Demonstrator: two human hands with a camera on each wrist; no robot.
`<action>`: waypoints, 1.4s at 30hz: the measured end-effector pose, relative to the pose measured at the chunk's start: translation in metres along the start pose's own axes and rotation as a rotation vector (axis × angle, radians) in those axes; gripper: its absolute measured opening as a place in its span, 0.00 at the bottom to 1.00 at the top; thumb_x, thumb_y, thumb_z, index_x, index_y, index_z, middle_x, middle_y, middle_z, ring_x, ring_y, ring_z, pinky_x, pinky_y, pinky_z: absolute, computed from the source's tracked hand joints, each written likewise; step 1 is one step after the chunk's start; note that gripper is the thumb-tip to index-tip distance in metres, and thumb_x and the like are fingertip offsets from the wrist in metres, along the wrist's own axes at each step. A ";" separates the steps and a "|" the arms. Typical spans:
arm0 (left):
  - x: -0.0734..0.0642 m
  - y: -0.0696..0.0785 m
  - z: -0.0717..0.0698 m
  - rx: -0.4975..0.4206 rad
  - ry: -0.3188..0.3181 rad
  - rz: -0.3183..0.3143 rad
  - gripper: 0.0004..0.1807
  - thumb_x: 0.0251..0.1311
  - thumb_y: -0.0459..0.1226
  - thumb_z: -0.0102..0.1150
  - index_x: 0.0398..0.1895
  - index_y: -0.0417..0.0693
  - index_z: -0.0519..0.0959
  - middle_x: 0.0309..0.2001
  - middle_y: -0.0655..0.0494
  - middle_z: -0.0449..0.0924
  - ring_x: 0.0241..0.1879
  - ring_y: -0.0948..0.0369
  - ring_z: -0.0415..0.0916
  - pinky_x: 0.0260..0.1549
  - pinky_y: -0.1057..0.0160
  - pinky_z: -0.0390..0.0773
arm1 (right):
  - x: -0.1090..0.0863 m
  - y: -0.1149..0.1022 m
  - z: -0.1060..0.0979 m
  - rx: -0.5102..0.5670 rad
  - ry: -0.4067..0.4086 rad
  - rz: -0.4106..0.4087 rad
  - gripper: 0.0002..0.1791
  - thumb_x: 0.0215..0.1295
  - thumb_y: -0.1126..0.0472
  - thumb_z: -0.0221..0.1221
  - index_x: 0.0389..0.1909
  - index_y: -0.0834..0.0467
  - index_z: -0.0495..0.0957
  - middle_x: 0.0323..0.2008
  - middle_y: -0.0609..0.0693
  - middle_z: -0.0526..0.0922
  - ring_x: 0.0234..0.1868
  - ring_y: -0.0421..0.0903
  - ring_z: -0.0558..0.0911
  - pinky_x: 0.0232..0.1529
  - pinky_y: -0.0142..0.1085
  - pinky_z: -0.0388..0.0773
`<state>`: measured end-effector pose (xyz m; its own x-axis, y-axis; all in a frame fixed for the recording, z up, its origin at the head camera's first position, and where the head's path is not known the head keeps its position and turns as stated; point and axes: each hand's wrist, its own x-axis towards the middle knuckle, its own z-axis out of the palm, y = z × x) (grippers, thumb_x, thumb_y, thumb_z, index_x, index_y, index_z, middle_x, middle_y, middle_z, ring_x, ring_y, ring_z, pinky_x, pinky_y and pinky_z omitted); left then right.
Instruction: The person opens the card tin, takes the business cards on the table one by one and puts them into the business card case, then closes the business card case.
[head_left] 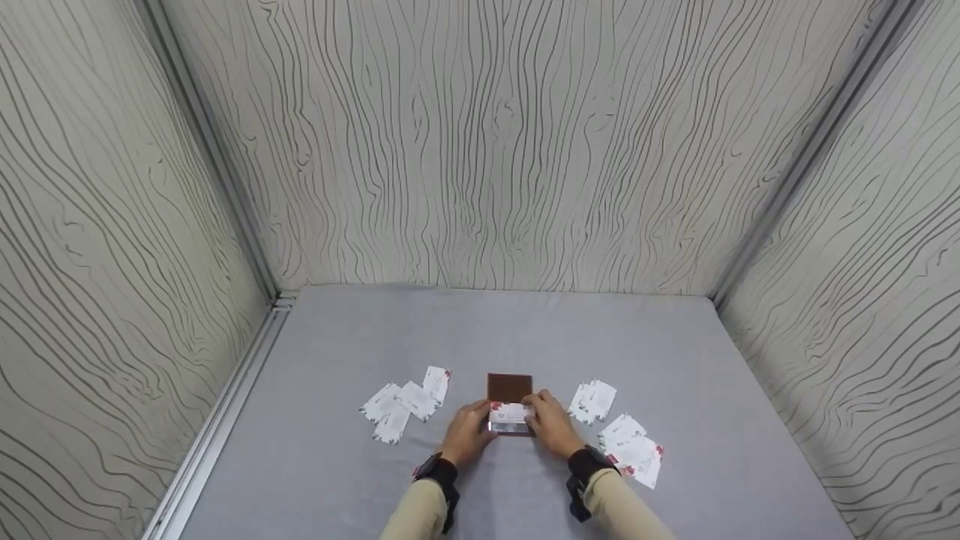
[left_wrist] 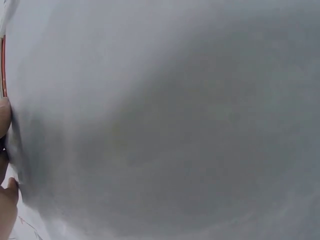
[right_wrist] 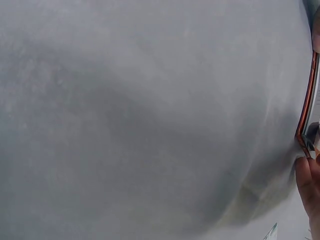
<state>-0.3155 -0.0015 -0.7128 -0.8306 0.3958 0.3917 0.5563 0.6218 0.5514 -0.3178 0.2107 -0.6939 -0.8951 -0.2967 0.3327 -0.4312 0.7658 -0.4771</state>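
A brown card holder (head_left: 510,387) lies unfolded on the grey cloth in front of me, its upper flap bare. Over its lower half is a white card with red flowers (head_left: 507,413), with a shiny clear sleeve (head_left: 508,428) along the bottom. My left hand (head_left: 468,433) grips the holder's left side. At the opposite side, my right hand (head_left: 553,424) holds the edge, its fingertips over the card's right end. The left wrist view catches only fingers (left_wrist: 4,117) by a thin brown edge. In the right wrist view, fingers (right_wrist: 306,177) touch the holder's brown border (right_wrist: 306,107).
Several white cards (head_left: 397,409) lie loosely overlapped on the left. To the right are a small group of cards (head_left: 593,400) and, nearer me, another overlapping group (head_left: 634,448). Wood-patterned panels (head_left: 495,150) enclose the grey cloth-covered table (head_left: 360,322).
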 end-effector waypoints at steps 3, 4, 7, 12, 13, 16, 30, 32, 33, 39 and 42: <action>0.000 -0.001 0.001 -0.003 0.013 0.011 0.27 0.49 0.28 0.72 0.54 0.28 0.77 0.53 0.36 0.79 0.53 0.43 0.77 0.55 0.48 0.75 | 0.000 0.000 0.001 0.001 -0.012 0.018 0.12 0.59 0.73 0.63 0.44 0.65 0.78 0.40 0.54 0.74 0.40 0.52 0.76 0.42 0.49 0.76; 0.000 -0.002 0.002 -0.001 0.025 0.022 0.27 0.48 0.28 0.72 0.54 0.28 0.77 0.53 0.36 0.79 0.52 0.42 0.78 0.55 0.48 0.76 | 0.000 0.000 0.001 -0.001 -0.014 0.018 0.12 0.59 0.73 0.63 0.44 0.65 0.79 0.40 0.54 0.74 0.40 0.52 0.76 0.42 0.49 0.76; -0.002 -0.006 0.005 -0.003 0.070 0.073 0.26 0.47 0.28 0.72 0.52 0.25 0.77 0.51 0.34 0.79 0.50 0.41 0.78 0.53 0.49 0.76 | 0.000 0.000 0.002 -0.015 -0.016 0.007 0.12 0.59 0.73 0.64 0.44 0.66 0.79 0.40 0.54 0.73 0.39 0.53 0.76 0.41 0.49 0.76; -0.004 -0.007 0.003 0.022 0.128 0.136 0.28 0.47 0.29 0.72 0.52 0.23 0.76 0.49 0.33 0.79 0.48 0.42 0.79 0.52 0.52 0.77 | 0.000 0.000 0.005 -0.035 -0.016 -0.016 0.11 0.58 0.73 0.64 0.43 0.67 0.79 0.40 0.55 0.74 0.40 0.56 0.77 0.42 0.50 0.77; -0.004 -0.007 0.003 0.026 0.134 0.139 0.28 0.47 0.29 0.72 0.52 0.23 0.76 0.49 0.33 0.80 0.48 0.42 0.79 0.52 0.51 0.77 | -0.001 0.001 0.005 -0.037 -0.018 -0.017 0.11 0.58 0.73 0.64 0.43 0.68 0.79 0.40 0.56 0.74 0.41 0.57 0.77 0.42 0.50 0.77; -0.004 -0.006 0.003 0.011 0.132 0.136 0.28 0.45 0.28 0.72 0.51 0.21 0.76 0.49 0.31 0.79 0.48 0.40 0.78 0.51 0.48 0.77 | -0.001 0.001 0.006 -0.043 -0.022 -0.021 0.11 0.59 0.73 0.63 0.43 0.68 0.80 0.40 0.57 0.74 0.41 0.58 0.77 0.42 0.51 0.76; -0.003 0.004 -0.005 0.059 0.052 0.060 0.23 0.46 0.28 0.73 0.47 0.29 0.80 0.49 0.35 0.80 0.48 0.42 0.79 0.50 0.49 0.78 | -0.005 -0.003 0.006 -0.042 -0.026 -0.041 0.12 0.62 0.73 0.60 0.47 0.72 0.82 0.41 0.59 0.72 0.42 0.59 0.74 0.43 0.51 0.76; -0.002 0.003 -0.003 0.055 0.039 0.046 0.23 0.47 0.29 0.73 0.48 0.30 0.80 0.50 0.35 0.80 0.48 0.42 0.79 0.51 0.49 0.78 | -0.005 -0.003 0.006 -0.045 -0.030 -0.033 0.12 0.63 0.73 0.60 0.47 0.72 0.82 0.42 0.60 0.72 0.43 0.59 0.74 0.43 0.51 0.76; -0.002 0.003 -0.002 0.049 0.034 0.038 0.23 0.48 0.29 0.73 0.48 0.30 0.80 0.50 0.35 0.80 0.49 0.42 0.79 0.51 0.49 0.78 | -0.005 -0.003 0.005 -0.049 -0.033 -0.031 0.12 0.63 0.73 0.60 0.47 0.71 0.82 0.42 0.60 0.72 0.43 0.59 0.74 0.43 0.51 0.76; -0.001 0.001 -0.001 0.019 0.004 0.004 0.24 0.50 0.28 0.71 0.52 0.29 0.79 0.54 0.34 0.79 0.52 0.41 0.77 0.54 0.47 0.76 | -0.003 -0.001 -0.001 -0.061 -0.054 -0.044 0.11 0.64 0.71 0.60 0.47 0.67 0.82 0.42 0.59 0.74 0.43 0.60 0.76 0.44 0.53 0.76; -0.001 0.001 -0.001 0.017 -0.013 -0.012 0.24 0.49 0.28 0.70 0.52 0.27 0.79 0.55 0.34 0.78 0.54 0.41 0.77 0.56 0.47 0.75 | -0.002 0.002 -0.005 -0.052 -0.057 -0.049 0.11 0.64 0.72 0.60 0.46 0.66 0.81 0.41 0.58 0.75 0.43 0.60 0.77 0.45 0.53 0.76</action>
<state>-0.3143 -0.0013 -0.7118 -0.8375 0.3966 0.3759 0.5459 0.6375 0.5436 -0.3158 0.2157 -0.6910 -0.8786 -0.3655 0.3074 -0.4697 0.7778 -0.4177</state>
